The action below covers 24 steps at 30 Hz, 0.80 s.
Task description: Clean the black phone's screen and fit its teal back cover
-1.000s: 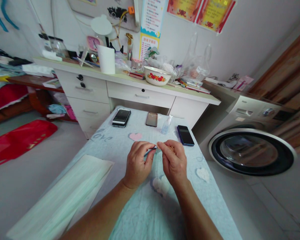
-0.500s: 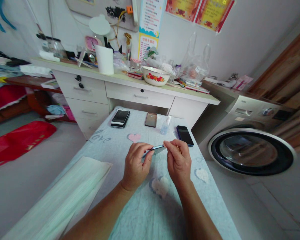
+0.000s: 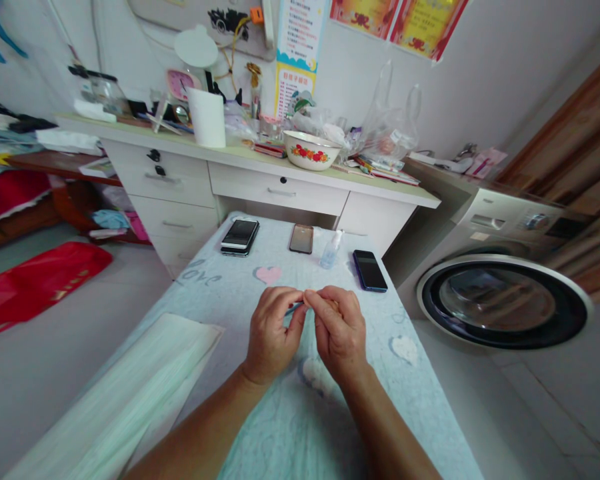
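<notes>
L hand (image 3: 271, 337), nearly shut, pinches thin flat bluish thing (image 3: 294, 309) at 12 o'clock; R hand (image 3: 341, 331) curled, can't tell its hold. Prob. mid-job: thing's not put down.

My left hand (image 3: 274, 330), near the middle of the frame, is bare, with rounded knuckles and a fine crease across the wrist; my right hand (image 3: 341, 330), just right of centre, is bare too. My left forearm (image 3: 200, 420) and right forearm (image 3: 387, 420), both bare, broaden towards the bottom edge
</notes>
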Each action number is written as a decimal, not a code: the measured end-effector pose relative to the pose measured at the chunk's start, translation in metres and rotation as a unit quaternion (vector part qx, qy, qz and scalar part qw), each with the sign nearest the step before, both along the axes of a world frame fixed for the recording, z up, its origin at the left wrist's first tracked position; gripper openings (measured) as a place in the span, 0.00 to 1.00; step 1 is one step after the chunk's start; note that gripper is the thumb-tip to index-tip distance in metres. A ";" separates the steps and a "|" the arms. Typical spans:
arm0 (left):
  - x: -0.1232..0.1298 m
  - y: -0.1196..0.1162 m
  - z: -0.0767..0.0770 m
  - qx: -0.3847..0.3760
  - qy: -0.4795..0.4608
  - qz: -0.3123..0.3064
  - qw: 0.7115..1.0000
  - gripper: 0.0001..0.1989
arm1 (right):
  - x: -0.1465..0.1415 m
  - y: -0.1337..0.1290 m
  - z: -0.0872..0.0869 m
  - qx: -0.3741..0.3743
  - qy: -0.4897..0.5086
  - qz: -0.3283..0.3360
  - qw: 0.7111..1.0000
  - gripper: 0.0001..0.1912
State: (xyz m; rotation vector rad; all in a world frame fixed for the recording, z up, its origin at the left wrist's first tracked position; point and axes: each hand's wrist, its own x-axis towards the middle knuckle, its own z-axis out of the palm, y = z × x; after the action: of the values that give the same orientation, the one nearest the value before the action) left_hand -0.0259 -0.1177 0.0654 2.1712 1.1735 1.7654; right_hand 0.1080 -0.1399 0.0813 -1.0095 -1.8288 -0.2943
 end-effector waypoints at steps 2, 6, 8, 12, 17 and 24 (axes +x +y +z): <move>0.000 0.000 0.000 -0.002 0.000 -0.002 1.000 0.05 | 0.003 0.002 0.000 0.004 -0.001 -0.004 1.000 0.22; 0.000 0.001 -0.001 -0.005 -0.004 -0.002 1.000 0.05 | 0.013 0.006 -0.001 0.010 0.015 -0.016 1.000 0.22; 0.000 0.001 -0.001 -0.008 -0.005 -0.001 1.000 0.06 | 0.018 0.007 -0.002 0.004 0.028 -0.023 0.999 0.21; -0.001 0.002 -0.002 -0.007 -0.008 0.002 1.000 0.05 | 0.024 0.009 -0.002 -0.008 0.054 -0.034 0.998 0.20; 0.000 0.002 -0.003 -0.012 -0.012 0.001 1.000 0.05 | 0.026 0.010 -0.003 0.000 0.066 -0.043 0.997 0.19; 0.002 0.001 -0.003 -0.014 -0.015 -0.001 1.000 0.06 | 0.014 0.005 -0.003 -0.004 0.042 -0.033 0.999 0.20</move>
State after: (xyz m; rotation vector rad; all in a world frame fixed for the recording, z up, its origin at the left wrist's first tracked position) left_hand -0.0243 -0.1164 0.0621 2.1217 1.1817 1.7643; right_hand 0.1224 -0.1345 0.0781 -1.0735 -1.7246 -0.2796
